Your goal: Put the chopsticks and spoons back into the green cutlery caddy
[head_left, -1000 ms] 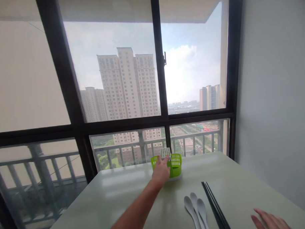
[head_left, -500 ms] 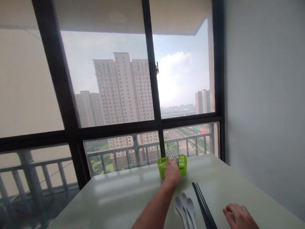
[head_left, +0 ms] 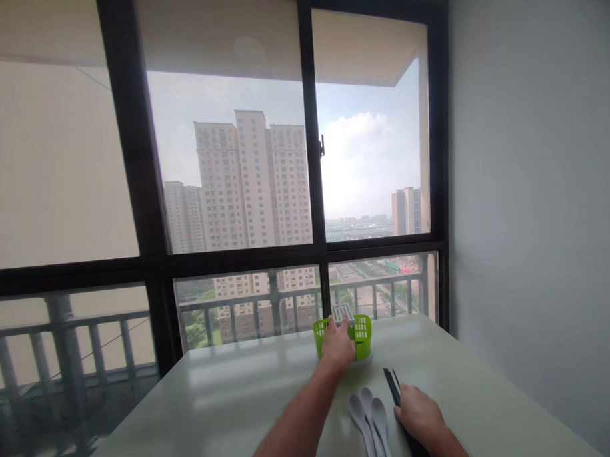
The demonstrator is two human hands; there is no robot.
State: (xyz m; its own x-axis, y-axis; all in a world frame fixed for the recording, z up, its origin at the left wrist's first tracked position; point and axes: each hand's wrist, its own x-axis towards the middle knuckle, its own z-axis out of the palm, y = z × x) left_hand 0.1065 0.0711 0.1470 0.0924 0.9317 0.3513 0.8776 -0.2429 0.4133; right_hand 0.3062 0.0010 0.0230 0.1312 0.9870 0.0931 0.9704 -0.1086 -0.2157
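A green slotted basket point(head_left: 363, 350) stands upright beyond a slanting bunch of dark chopsticks point(head_left: 391, 385).

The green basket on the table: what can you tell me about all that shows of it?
The green basket is bright and looks plastic, its back pierced by rows of openings, with a pale base below. It stands upright near the far edge of the table. The left hand hides its middle, seemingly touching it; a pale slotted piece shows above, perhaps attached.
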